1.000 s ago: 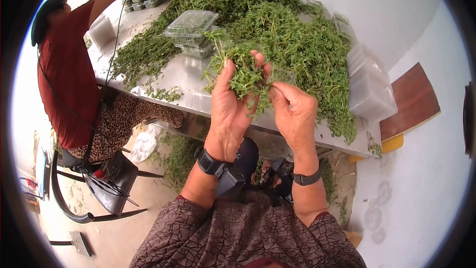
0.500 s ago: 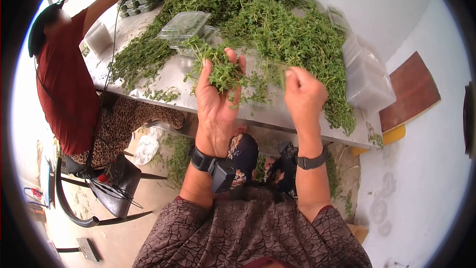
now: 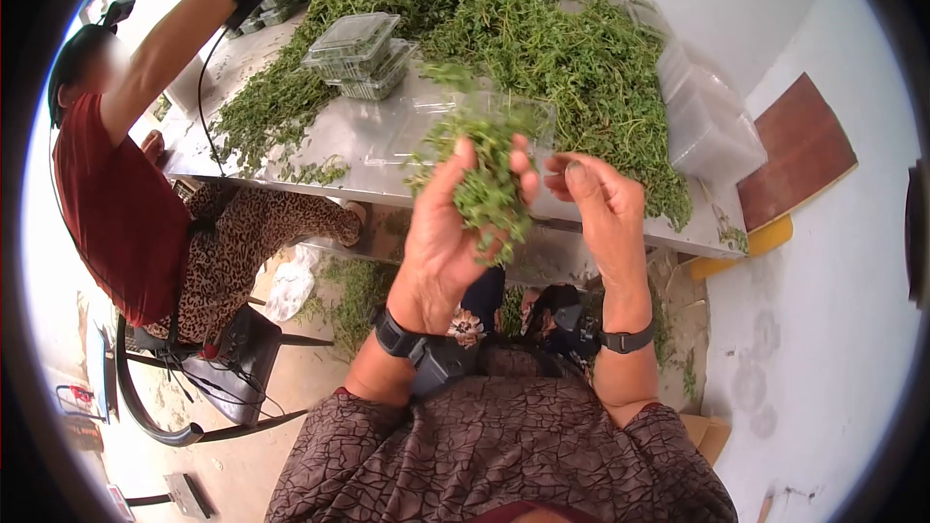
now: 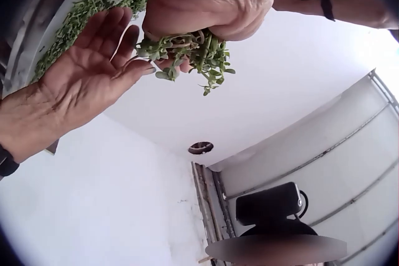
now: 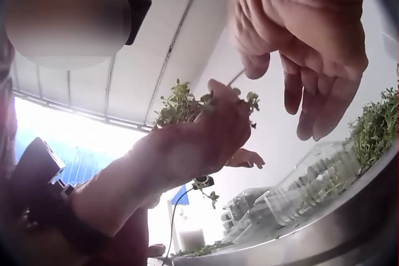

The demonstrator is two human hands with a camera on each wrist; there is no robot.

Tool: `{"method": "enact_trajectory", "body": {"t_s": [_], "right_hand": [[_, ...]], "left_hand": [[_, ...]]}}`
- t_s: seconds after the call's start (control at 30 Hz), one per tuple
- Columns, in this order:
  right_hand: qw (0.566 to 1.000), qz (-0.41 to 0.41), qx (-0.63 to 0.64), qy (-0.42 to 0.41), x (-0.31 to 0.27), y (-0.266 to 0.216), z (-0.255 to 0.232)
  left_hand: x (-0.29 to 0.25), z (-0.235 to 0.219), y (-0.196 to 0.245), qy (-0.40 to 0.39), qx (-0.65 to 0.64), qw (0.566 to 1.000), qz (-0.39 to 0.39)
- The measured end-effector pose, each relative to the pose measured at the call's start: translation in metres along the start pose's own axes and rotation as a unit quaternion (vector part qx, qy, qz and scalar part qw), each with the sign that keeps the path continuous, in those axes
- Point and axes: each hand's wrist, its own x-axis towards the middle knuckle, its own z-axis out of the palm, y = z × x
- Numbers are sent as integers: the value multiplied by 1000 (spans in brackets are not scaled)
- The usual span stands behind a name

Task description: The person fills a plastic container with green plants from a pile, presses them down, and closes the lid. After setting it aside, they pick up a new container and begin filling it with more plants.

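Note:
In the head view, my left hand [image 3: 441, 228] grips a bunch of leafy green sprigs [image 3: 494, 199] over the table's front edge, thumb on one side and fingers on the other. Sprigs poke out above and below the grip, slightly blurred. Just to the right, my right hand [image 3: 608, 208] hovers with its fingers loosely bent and no sprig between them. The left wrist view shows that right palm [image 4: 81, 79] opened towards the bunch [image 4: 199, 57]. A thin stem [image 5: 235, 77] runs from the bunch close to my right fingertips in the right wrist view. Behind the bunch lies an opened clear plastic box [image 3: 392, 136].
A large heap of greens [image 3: 572, 68] covers the metal table's back and right. Filled clear boxes [image 3: 354, 53] stand stacked left of centre, empty nested boxes [image 3: 712, 126] at the right end. Another person [image 3: 116, 203] sits at the left, one arm stretched across the table.
My right hand pinched at the bunch, drew away to the right, and is now back near it with fingers loosened. My left hand has shifted right with the bunch. The other person's arm reaches further across.

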Motion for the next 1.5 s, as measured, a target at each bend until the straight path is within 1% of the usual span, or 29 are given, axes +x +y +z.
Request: {"method": "enact_trajectory", "body": {"t_s": [0.03, 0.07, 0.1, 0.13, 0.17, 0.2, 0.23, 0.27, 0.3, 0.33, 0.4, 0.43, 0.47, 0.5, 0.57, 0.63, 0.73, 0.77, 0.8, 0.9, 0.97, 1.03, 1.07, 1.13, 1.2, 1.3, 1.37, 1.43, 1.5], "right_hand": [[1000, 15, 21, -18, -5, 1, 0], [1000, 16, 19, -16, -10, 3, -3], [990, 76, 105, -57, -15, 7, -9], [968, 135, 190, -95, -19, 12, -17], [927, 195, 270, -172, -18, 17, -32], [928, 197, 269, -166, -21, 11, -33], [878, 216, 362, -225, -24, 2, -34], [816, 231, 450, -280, -27, -3, -35], [835, 201, 423, -290, -24, -2, -33], [837, 201, 422, -286, -30, -4, -29], [889, 195, 382, -160, -41, -14, -13], [869, 188, 403, -218, -38, -4, -19], [870, 189, 402, -216, -38, -5, -18], [867, 199, 399, -224, -39, -7, -17], [863, 213, 396, -230, -40, -8, -15], [872, 198, 368, -255, -39, -8, -14], [871, 210, 343, -284, -40, -6, -17], [870, 212, 341, -286, -41, -7, -15], [869, 209, 349, -283, -43, -7, -13], [873, 205, 347, -275, -42, -11, -12], [880, 203, 335, -270, -42, -15, -11], [895, 219, 323, -218, -42, -17, -9], [895, 220, 320, -220, -43, -17, -8], [919, 200, 285, -186, -43, -16, -7], [920, 196, 277, -199, -42, -14, -10], [918, 196, 265, -223, -39, -20, -8], [916, 201, 257, -234, -40, -27, -6], [937, 212, 193, -202, -43, -35, -4], [941, 198, 190, -200, -47, -36, -1]], "left_hand": [[-4, 2, -7, -1, 15, 999, -39], [-9, 3, -12, -1, 29, 997, -77], [-13, -3, -16, -16, 17, 987, -157], [-18, 1, -27, 36, 51, 987, -149], [-23, 0, -35, 49, 61, 984, -160], [-28, 0, -42, 62, 71, 981, -171], [-31, 3, -46, 65, 69, 979, -183], [-34, 6, -48, 65, 66, 978, -188], [-37, 8, -48, 69, 93, 972, -205], [-39, 10, -49, 72, 120, 965, -220], [-42, 12, -52, 84, 126, 959, -238], [-43, 12, -53, 82, 155, 953, -246], [-43, 12, -54, 81, 184, 946, -254], [-44, 13, -55, 104, 194, 939, -263], [-47, 13, -55, 107, 205, 936, -264], [-48, 11, -53, 109, 218, 933, -265], [-50, 6, -53, 95, 230, 931, -266], [-50, 4, -53, 78, 221, 933, -272], [-51, 2, -52, 62, 212, 935, -278], [-52, 2, -51, 82, 212, 928, -295], [-54, 1, -50, 70, 204, 932, -292], [-54, -1, -49, 71, 203, 932, -293], [-55, -3, -48, 71, 203, 931, -296], [-58, -5, -47, 73, 201, 936, -278], [-58, -9, -46, 78, 196, 939, -272], [-60, -2, -43, 83, 195, 941, -265], [-61, -6, -42, 74, 189, 943, -265], [-63, -7, -41, 65, 183, 944, -266], [-65, -3, -39, 56, 182, 946, -262]]}}
